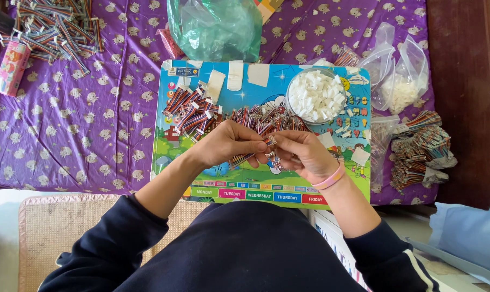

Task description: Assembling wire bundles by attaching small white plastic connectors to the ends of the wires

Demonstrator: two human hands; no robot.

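My left hand (pixel 228 143) and my right hand (pixel 301 151) meet over a colourful picture board (pixel 180 162). Both pinch one short multicoloured ribbon cable (pixel 247 156) between the fingertips; its end sits at my right thumb. A pink band circles my right wrist. Behind my hands lies a row of several similar ribbon cables (pixel 255 116), and a small heap of them (pixel 191 111) rests at the board's left. A clear round bowl (pixel 316 97) full of small white plastic connectors stands at the board's upper right.
A purple patterned cloth (pixel 82 119) covers the table. A large pile of cables (pixel 55 27) lies far left beside a pink box (pixel 11 67). A green plastic bag (pixel 215 27) sits behind the board. Clear bags (pixel 399 70) and bundled cables (pixel 420 148) lie at right.
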